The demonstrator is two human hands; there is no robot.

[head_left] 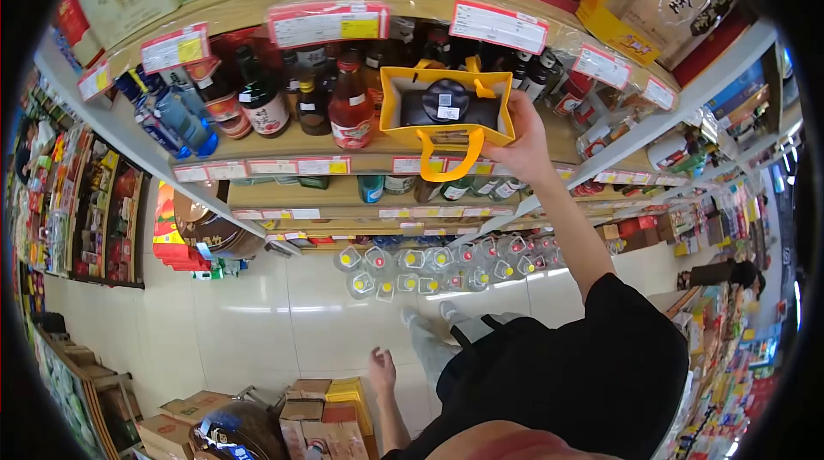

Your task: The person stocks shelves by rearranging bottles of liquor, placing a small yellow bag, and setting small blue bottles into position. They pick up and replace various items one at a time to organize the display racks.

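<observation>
A yellow gift bag with a dark, round-topped item inside stands at the upper shelf among bottles. My right hand grips the bag's right side. One orange handle hangs down over the shelf's front edge. To the left of the bag is a red bottle, with a dark green bottle farther left. My left hand hangs low beside my body, away from the shelf, with its fingers slightly curled and apart and nothing in it.
Price labels line the shelf edge. Large clear jugs stand on the floor below. Cardboard boxes and a big dark jar are at the bottom. Another person's head shows at the far right.
</observation>
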